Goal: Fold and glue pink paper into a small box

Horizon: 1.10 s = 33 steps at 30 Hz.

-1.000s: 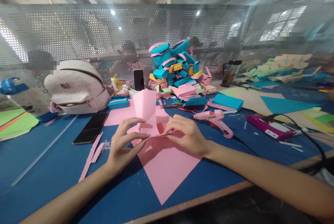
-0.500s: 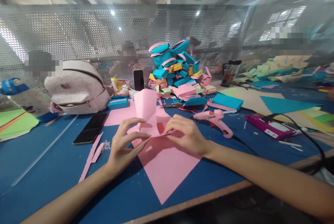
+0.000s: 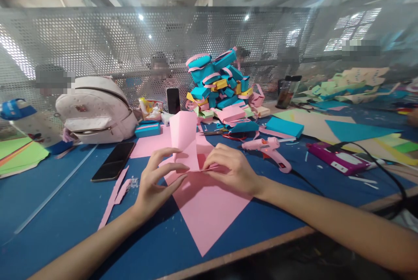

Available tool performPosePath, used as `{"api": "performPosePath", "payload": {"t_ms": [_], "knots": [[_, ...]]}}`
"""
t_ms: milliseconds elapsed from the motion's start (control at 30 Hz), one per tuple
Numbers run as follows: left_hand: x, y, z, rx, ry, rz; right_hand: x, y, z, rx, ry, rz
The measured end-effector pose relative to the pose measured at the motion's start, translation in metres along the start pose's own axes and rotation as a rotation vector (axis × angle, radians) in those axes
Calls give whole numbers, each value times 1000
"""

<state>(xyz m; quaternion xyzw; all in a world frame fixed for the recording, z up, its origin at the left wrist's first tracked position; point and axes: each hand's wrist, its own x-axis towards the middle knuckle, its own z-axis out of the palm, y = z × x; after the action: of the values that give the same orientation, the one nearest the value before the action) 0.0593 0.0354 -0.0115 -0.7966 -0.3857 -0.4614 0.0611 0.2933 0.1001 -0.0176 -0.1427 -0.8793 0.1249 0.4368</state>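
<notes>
Open counter (image 3: 42, 227) is stretching along the left; a glue gun (image 3: 269, 144) is obstructing passage right of the right grip (image 3: 207, 169); piled boxes (image 3: 225, 84) are blocking the far middle.

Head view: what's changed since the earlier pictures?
The upright pink flap has shifted slightly right. On the left hand, the fingers look slightly more parted. The right hand stays pinched on the pink paper; glue gun and backpack unmoved.

Text: we can read none | bag (image 3: 98, 103), between 10 and 11 o'clock: its badge (image 3: 80, 108) too small for us | bottle (image 3: 44, 128), 10 o'clock: we see print (image 3: 33, 136), make out no lettering
</notes>
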Motion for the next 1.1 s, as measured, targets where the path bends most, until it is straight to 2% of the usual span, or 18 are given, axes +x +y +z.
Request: {"api": "performPosePath", "payload": {"t_ms": [167,433,600,800,1100], "knots": [[1,0,1,-69,-10,-44,1,-4,-1,95,-33,76],[0,0,1,-85,-30,-50,7,-4,-4,592,-183,467],[1,2,1,-97,-57,-18,6,4,-3,732,-332,647],[0,2,5,-134,-73,23,3,2,4,772,-308,685],[-1,2,5,-137,-97,23,1,-3,11,843,-285,662]]}}
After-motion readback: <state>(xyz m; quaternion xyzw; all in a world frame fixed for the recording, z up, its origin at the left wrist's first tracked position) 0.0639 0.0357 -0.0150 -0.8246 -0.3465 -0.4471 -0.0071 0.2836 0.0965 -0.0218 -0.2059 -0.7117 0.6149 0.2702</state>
